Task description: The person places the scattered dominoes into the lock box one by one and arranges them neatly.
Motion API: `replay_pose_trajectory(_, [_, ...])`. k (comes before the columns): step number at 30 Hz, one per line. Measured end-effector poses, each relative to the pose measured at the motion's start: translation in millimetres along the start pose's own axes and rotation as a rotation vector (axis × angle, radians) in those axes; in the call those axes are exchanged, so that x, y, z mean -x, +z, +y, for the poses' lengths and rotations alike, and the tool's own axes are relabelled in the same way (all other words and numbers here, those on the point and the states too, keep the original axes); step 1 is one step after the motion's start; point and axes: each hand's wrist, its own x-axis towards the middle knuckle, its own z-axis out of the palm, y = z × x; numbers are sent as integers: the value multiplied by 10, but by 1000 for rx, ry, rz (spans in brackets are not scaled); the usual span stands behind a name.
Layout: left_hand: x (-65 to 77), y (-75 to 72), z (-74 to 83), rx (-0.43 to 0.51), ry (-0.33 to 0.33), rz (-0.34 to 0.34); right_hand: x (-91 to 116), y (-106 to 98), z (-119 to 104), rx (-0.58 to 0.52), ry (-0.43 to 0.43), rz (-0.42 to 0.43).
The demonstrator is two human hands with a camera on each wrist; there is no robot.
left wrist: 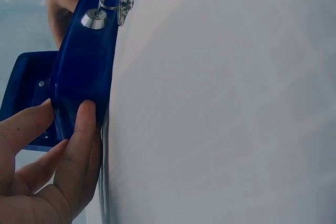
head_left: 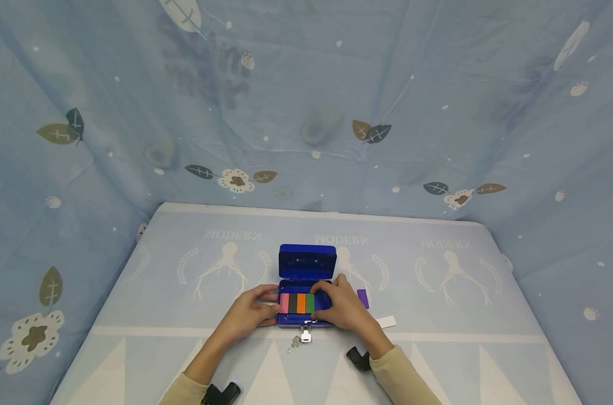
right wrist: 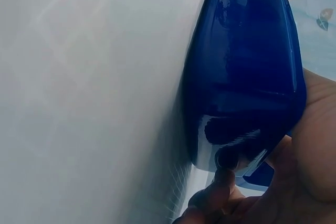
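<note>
An open blue cash box (head_left: pixel 306 323) sits on the table with its lid (head_left: pixel 307 261) tilted back. Inside it a row of coloured blocks runs from a pink block (head_left: pixel 284 303) past a black block (head_left: pixel 293 303) and an orange block (head_left: pixel 301 303) to a green block (head_left: pixel 310 303). My left hand (head_left: pixel 251 308) holds the box's left end, fingers spread along its side and rim. Reaching in from the right, my right hand (head_left: pixel 341 304) has thumb and index finger at the two ends of the green block. Its other fingers (right wrist: pixel 212 195) lie by the box's right end.
Keys (head_left: pixel 296 342) hang at the lock on the box's front. To the right lie a purple block (head_left: pixel 363 298) and a white strip (head_left: pixel 387 322), partly behind the right arm. Black wrist mounts show near each forearm. A patterned blue curtain (head_left: pixel 306 112) surrounds the table.
</note>
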Motion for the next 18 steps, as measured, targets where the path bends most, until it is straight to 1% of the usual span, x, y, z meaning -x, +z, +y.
replay_pose_trajectory(8, [-1, 0, 4, -1, -1, 1, 14, -17, 21, -18, 4, -6])
replay_pose_trajectory(18, [7, 3, 4, -6, 2, 5, 85, -158, 86, -143, 9, -3])
